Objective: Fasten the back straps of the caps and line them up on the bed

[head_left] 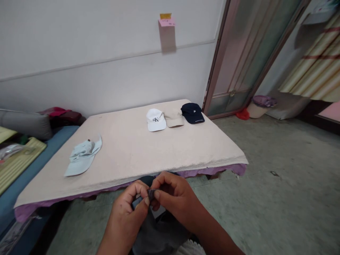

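Note:
My left hand (130, 209) and my right hand (175, 196) are close together in front of the bed's near edge. Both pinch a narrow strap of a dark cap (146, 180) between thumb and fingers. Most of this cap is hidden behind my fingers. On the bed stand a white cap (156, 122) with black letters, a beige cap (174, 120) and a navy cap (192, 114), side by side near the wall. Pale blue headwear (82, 157), looking like a cap or two overlapping, lies at the bed's left.
A pale sheet covers the low bed (122, 145). Beyond it is a white wall with a pink note (167, 22). A sliding door (233, 60) and a lined bin (261, 106) are at right. A grey cushion (25, 124) lies left.

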Demonstrator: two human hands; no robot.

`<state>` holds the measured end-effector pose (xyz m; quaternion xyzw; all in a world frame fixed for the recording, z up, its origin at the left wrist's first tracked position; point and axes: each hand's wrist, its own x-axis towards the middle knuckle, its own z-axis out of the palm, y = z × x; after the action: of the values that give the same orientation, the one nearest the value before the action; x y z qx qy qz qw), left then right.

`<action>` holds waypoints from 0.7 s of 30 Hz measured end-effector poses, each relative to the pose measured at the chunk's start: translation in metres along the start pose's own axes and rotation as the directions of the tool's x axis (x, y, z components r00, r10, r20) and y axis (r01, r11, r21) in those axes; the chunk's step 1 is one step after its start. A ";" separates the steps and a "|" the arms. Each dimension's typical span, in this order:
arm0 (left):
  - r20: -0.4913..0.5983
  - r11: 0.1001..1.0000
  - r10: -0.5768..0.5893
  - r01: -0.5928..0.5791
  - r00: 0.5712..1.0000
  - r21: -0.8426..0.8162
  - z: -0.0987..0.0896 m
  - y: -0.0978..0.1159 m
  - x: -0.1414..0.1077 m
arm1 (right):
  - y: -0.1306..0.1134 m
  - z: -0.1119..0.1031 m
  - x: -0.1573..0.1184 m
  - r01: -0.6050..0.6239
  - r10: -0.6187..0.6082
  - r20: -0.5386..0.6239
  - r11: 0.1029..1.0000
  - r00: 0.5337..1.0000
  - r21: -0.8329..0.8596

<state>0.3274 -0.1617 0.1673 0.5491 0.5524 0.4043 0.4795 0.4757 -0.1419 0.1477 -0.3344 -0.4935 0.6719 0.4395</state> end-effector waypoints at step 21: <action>0.016 0.989 -0.050 0.047 0.999 0.142 0.000 0.020 0.001 | -0.019 -0.006 -0.004 0.169 -0.133 0.108 0.860 0.985 -0.482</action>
<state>0.3319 -0.1598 0.1867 0.5720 0.5881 0.3470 0.4544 0.4872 -0.1408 0.1645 -0.3707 -0.6873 0.5001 0.3743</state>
